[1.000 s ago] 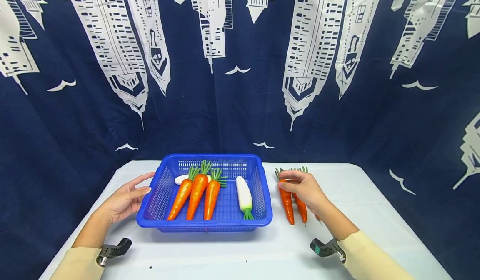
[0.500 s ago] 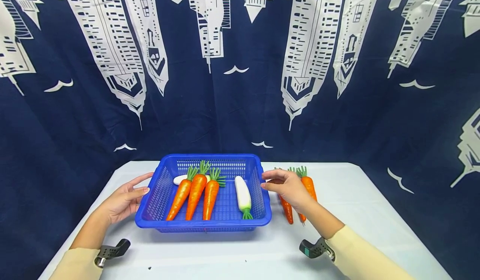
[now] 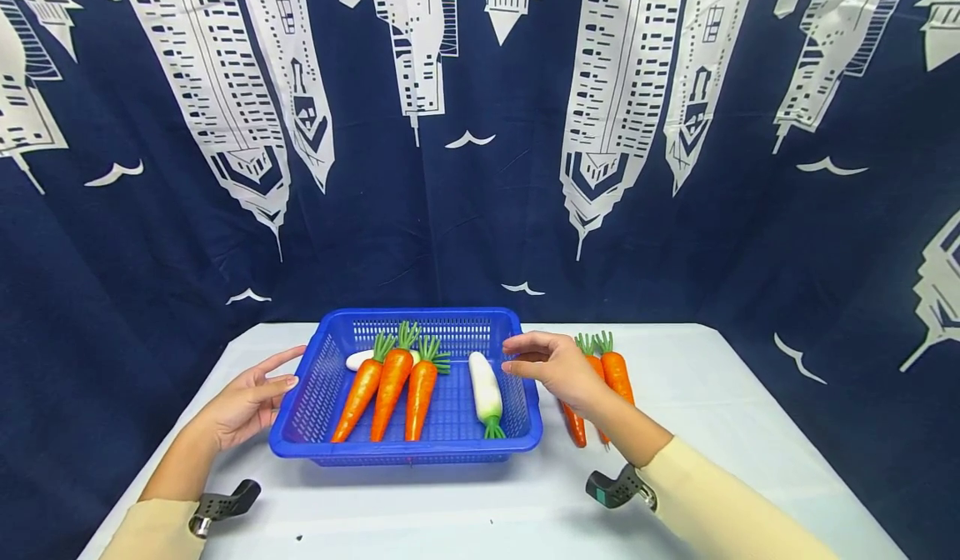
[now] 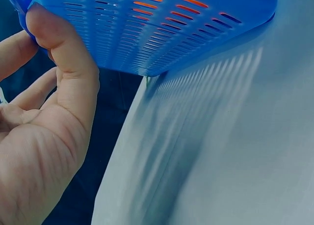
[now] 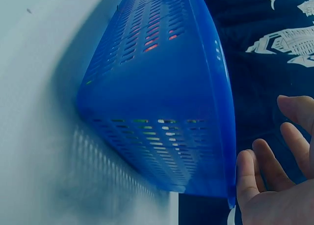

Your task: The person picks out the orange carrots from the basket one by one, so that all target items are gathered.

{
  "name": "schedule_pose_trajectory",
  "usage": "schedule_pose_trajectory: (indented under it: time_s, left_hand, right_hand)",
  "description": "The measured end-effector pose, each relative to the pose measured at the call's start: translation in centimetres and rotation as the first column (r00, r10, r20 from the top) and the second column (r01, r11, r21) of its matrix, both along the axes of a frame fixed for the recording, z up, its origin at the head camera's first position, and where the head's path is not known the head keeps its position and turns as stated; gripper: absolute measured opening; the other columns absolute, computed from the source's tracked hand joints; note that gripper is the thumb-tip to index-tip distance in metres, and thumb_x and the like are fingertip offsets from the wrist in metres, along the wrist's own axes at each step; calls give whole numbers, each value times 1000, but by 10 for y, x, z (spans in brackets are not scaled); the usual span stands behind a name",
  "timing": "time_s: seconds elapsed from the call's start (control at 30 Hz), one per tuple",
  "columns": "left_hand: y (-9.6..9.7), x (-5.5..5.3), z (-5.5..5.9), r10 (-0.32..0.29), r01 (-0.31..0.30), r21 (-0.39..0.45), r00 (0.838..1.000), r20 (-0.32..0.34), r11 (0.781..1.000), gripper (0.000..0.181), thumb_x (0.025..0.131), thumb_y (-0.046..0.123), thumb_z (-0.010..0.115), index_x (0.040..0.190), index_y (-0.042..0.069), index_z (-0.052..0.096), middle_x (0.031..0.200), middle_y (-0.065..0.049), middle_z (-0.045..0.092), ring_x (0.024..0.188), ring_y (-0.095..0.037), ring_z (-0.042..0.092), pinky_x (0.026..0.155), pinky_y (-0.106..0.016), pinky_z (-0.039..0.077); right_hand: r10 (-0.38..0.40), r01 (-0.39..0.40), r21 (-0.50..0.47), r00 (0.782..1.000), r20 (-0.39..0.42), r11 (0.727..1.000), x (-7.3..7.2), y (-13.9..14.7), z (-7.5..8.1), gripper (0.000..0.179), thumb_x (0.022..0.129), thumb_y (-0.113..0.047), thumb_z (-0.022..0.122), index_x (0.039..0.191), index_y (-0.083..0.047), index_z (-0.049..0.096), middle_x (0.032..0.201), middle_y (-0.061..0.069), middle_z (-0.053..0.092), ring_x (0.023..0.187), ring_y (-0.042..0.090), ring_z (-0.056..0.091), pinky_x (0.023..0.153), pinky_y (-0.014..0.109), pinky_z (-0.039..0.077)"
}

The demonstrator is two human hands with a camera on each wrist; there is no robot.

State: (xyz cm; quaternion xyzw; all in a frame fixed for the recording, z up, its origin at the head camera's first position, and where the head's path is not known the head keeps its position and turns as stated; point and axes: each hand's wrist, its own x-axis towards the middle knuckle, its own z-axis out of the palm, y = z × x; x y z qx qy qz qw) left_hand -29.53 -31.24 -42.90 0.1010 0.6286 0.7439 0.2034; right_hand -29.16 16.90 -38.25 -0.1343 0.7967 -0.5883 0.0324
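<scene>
Basket: one blue basket (image 3: 405, 450), on the white table (image 3: 405, 522), between the hands
Inside: three carrots (image 3: 392, 389), two white radishes (image 3: 486, 389), one partly behind the carrots
Outside: three more carrots (image 3: 617, 375) at its right, partly hidden by the right arm
Left hand (image 3: 240, 406): thumb and fingers pinch the left rim
Right hand (image 3: 558, 368): fingers loosely spread, holding nothing, by the right rim; contact unclear
Cloth (image 3: 480, 227): white building print

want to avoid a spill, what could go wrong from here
If the blue basket were lifted now, it might tip: the right grip is not plainly holding it. The white radish near its right end could then roll. The right forearm might brush the orange carrots beside the basket.
</scene>
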Motion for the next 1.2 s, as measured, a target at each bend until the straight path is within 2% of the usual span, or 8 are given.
schedule_pose_trajectory:
  time_s: [0.1, 0.3, 0.53, 0.67, 0.83, 1.0, 1.2]
  left_hand:
    - [1, 0, 0, 11, -11, -9, 1000, 3, 1000, 65, 109, 11, 47, 164, 20, 13, 115, 2, 71, 99, -15, 75, 89, -37, 63]
    - [2, 0, 1, 5, -5, 1, 1000, 2, 1000, 65, 109, 10, 46, 164, 20, 14, 114, 2, 72, 98, -15, 75, 88, -37, 63]
    - [0, 0, 0, -3, 3, 17, 1000, -1, 1000, 62, 109, 9, 46, 162, 21, 17, 114, 2, 72, 98, -15, 75, 88, -36, 63]
    - [0, 1, -1, 0, 0, 20, 1000, -2, 1000, 61, 109, 8, 45, 162, 22, 18, 114, 2, 72, 98, -15, 75, 88, -35, 63]
    - [0, 1, -1, -1, 2, 22, 1000, -4, 1000, 62, 109, 9, 45, 163, 21, 16, 115, 2, 73, 98, -15, 75, 88, -35, 63]
    - [1, 1, -1, 7, -7, 20, 1000, -3, 1000, 62, 109, 9, 46, 163, 21, 18, 114, 2, 73, 98, -15, 76, 87, -35, 63]
    - [1, 2, -1, 17, -17, 3, 1000, -4, 1000, 60, 109, 10, 47, 162, 23, 21, 114, 2, 72, 98, -15, 75, 88, -35, 63]
  right_hand:
    - [4, -4, 5, 1000, 8, 1000, 0, -4, 2, 33, 88, -12, 81, 120, -6, 74, 118, 10, 75, 106, 22, 72, 98, 33, 60]
    - [27, -27, 17, 999, 31, 999, -1, -15, 5, 32, 87, -15, 82, 117, -9, 75, 116, 8, 76, 106, 22, 73, 98, 34, 60]
    - [88, -89, 4, 992, 94, 996, -4, -30, 15, 35, 87, -16, 82, 120, -6, 73, 121, 16, 72, 101, 19, 71, 92, 41, 63]
    - [124, -121, -30, 984, 124, 992, -6, -41, 18, 37, 88, -14, 81, 122, -3, 72, 122, 19, 71, 99, 17, 73, 95, 46, 61]
    - [142, -127, -103, 977, 159, 987, -12, -51, 18, 37, 88, -7, 80, 123, 0, 71, 121, 16, 71, 102, 20, 74, 95, 46, 60]
    - [147, -122, -141, 971, 189, 982, -20, -58, 18, 36, 88, -7, 80, 122, 0, 71, 119, 14, 72, 105, 25, 73, 97, 47, 59]
    - [180, -160, -123, 968, 175, 979, -24, -70, 21, 40, 88, -7, 79, 125, 2, 69, 117, 15, 72, 112, 35, 71, 96, 43, 61]
